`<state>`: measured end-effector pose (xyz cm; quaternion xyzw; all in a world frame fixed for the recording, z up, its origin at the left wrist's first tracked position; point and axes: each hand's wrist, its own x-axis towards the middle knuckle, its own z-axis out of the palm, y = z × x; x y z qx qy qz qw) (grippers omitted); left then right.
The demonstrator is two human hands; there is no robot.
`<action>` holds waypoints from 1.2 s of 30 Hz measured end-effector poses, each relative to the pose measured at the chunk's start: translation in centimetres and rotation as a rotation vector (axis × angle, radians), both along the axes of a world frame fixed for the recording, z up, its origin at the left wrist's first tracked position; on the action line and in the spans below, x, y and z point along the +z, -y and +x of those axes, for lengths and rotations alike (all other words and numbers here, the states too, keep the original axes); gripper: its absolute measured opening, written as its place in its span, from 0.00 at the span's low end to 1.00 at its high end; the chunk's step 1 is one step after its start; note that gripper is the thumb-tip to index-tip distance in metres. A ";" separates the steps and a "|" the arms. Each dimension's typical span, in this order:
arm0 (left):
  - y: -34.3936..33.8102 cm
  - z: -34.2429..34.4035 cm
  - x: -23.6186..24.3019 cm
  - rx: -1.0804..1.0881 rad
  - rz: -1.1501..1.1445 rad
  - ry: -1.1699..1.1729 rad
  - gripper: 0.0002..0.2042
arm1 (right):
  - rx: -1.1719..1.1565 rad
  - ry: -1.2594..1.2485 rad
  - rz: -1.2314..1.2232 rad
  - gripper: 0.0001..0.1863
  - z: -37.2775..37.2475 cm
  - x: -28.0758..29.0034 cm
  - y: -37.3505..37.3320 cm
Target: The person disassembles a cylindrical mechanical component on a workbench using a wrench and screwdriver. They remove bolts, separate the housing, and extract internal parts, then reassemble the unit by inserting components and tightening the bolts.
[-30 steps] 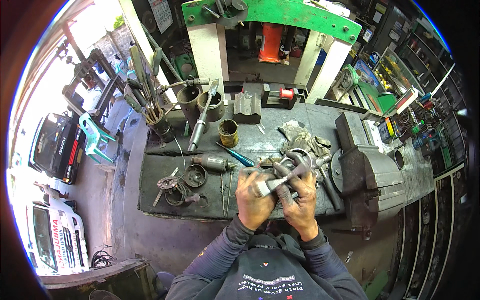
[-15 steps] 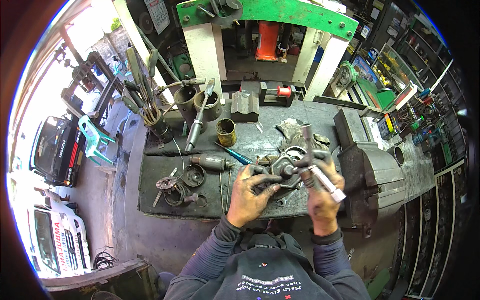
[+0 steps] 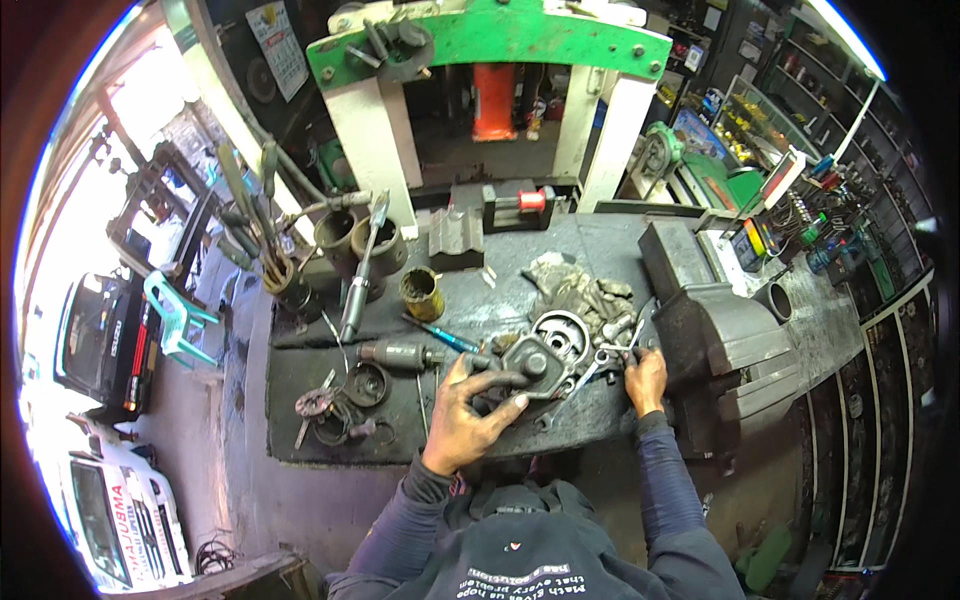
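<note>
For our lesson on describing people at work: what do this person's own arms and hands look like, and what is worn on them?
Both arms wear long, dark blue-grey sleeves ending at the wrists. The left hand and right hand are bare, with no gloves; no rings or watch can be made out.

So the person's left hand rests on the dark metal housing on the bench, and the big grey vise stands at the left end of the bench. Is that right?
Not fully. The left hand does rest on the dark metal housing, but the grey vise stands at the right end of the bench, just beyond the right hand. The head view shows this.
</note>
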<state>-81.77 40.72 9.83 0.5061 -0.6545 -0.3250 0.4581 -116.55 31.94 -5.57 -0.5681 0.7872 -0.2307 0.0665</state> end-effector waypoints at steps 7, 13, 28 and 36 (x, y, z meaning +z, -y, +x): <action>0.2 0.1 0.5 -0.038 0.042 -0.046 0.15 | 0.658 0.495 -0.323 0.18 8.3 15.1 -4.2; 0.3 0.6 0.5 -0.065 0.029 -0.024 0.14 | 0.964 0.238 -0.305 0.22 13.7 19.9 -4.6; 0.0 -0.6 0.0 0.062 -0.067 -0.006 0.13 | 0.974 0.268 -0.282 0.22 13.2 19.1 -4.3; -0.2 -1.4 -0.3 0.093 -0.059 -0.094 0.16 | 0.960 0.283 -0.276 0.22 13.3 19.0 -4.5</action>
